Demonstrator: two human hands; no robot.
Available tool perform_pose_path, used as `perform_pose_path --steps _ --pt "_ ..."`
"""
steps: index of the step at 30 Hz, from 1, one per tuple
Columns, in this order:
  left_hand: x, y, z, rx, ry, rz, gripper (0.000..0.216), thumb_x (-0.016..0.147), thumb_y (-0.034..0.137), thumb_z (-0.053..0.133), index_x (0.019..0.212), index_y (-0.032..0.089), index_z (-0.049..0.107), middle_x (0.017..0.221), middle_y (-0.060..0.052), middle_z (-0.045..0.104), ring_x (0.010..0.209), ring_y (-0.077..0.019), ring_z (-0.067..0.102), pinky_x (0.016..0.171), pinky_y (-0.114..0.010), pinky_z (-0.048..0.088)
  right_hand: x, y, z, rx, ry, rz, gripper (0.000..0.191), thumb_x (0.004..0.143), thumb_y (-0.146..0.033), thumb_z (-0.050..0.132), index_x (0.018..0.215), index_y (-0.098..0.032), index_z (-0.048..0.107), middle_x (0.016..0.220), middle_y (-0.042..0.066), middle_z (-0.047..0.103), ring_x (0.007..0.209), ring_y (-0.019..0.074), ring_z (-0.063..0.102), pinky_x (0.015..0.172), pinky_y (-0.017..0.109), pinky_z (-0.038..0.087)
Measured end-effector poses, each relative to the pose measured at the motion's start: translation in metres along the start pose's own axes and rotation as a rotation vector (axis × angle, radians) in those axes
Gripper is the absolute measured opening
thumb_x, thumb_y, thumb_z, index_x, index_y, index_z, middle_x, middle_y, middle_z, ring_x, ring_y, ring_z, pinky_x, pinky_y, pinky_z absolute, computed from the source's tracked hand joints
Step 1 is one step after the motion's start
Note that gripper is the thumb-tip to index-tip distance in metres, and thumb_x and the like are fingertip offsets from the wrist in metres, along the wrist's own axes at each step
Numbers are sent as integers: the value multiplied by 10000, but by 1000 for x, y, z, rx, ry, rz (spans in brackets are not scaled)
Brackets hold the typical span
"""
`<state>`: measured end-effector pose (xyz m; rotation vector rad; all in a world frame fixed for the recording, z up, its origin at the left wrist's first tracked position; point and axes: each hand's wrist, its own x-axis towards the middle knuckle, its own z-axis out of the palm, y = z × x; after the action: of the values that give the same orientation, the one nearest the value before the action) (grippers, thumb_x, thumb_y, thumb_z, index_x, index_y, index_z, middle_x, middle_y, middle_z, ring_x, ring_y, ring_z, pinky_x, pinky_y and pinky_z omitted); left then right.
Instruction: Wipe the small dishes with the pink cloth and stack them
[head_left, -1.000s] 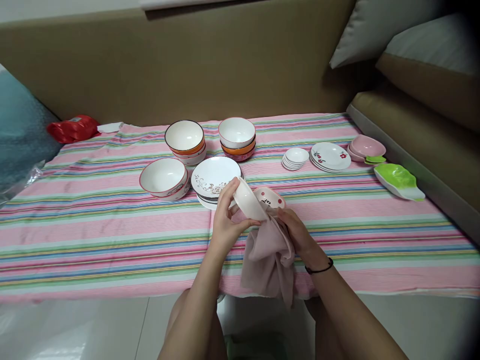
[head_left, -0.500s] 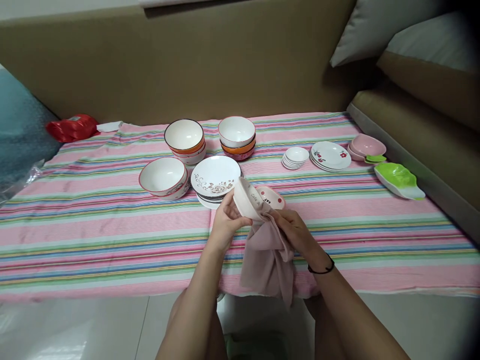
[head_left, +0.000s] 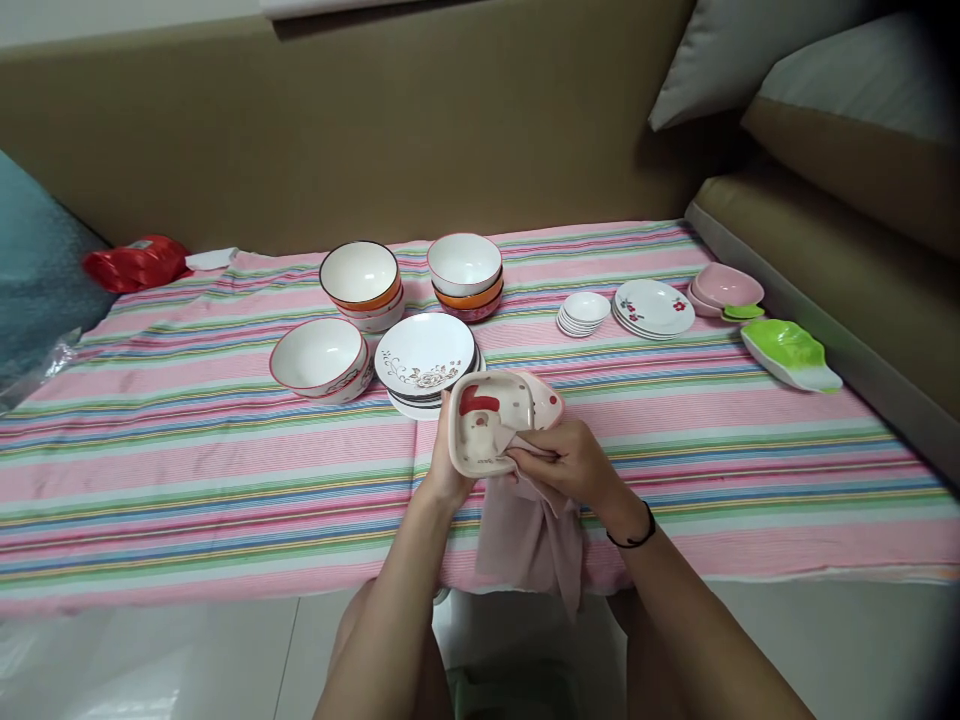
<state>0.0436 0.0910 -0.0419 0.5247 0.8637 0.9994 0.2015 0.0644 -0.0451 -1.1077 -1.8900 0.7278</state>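
My left hand [head_left: 448, 465] grips the left side of a squarish cream bowl [head_left: 474, 448] with a red and grey printed picture inside. The bowl is tilted so that its inside faces me. My right hand [head_left: 574, 460] is closed on a dusty-pink cloth [head_left: 529, 540] and presses a fold of it against the bowl's inner right side. The rest of the cloth hangs down in front of the table edge. Partly hidden behind the bowl lies a pink dish [head_left: 553, 398] with red dots. A stack of white plates [head_left: 424, 345] with a brown flower print stands just beyond my left hand.
Stacked bowls [head_left: 360, 275], more bowls [head_left: 465, 262] and red-rimmed bowls [head_left: 319, 355] stand behind and left. To the right are small white dishes [head_left: 585, 308], flowered plates [head_left: 656, 308], pink bowls [head_left: 726, 288] and a green leaf-shaped dish [head_left: 787, 352]. A striped cloth [head_left: 225, 440] covers the surface.
The bowl has turned from side-on to show its inside toward me. My right hand, with the cloth, has moved from the rim to the inside. The view has shifted slightly.
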Motion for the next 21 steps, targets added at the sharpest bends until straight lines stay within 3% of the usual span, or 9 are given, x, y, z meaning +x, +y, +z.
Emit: perform_pose_path --steps 5,9,16,21 --pt "-3 8 -7 205 -144 -281 728 782 752 360 1080 151 643 629 -76 646 488 -203 583 360 -276 426 -3 8 -5 -181 152 -120 174 832 -263 626 755 -129 704 510 -15 554 454 73 451 463 207 325" --pt "-4 11 -11 392 -259 -372 754 777 768 336 1103 153 628 607 -77 642 412 -178 546 303 -243 368 -4 14 -7 -268 203 -207 124 834 -232 639 786 -158 726 628 23 695 493 101 572 474 214 375" --pt "-2 -2 -7 474 -244 -280 740 788 760 330 1105 157 618 567 -60 622 413 -196 560 322 -266 397 1 9 9 -325 325 -272 116 845 -199 618 789 -167 714 629 37 694 535 125 610 512 232 424" --pt "3 -5 -7 418 -187 -209 792 791 776 267 1017 128 662 494 -51 589 397 -183 526 389 -296 424 7 -1 17 -96 206 -254 97 825 -135 593 801 -179 676 731 40 697 695 150 636 638 248 486"
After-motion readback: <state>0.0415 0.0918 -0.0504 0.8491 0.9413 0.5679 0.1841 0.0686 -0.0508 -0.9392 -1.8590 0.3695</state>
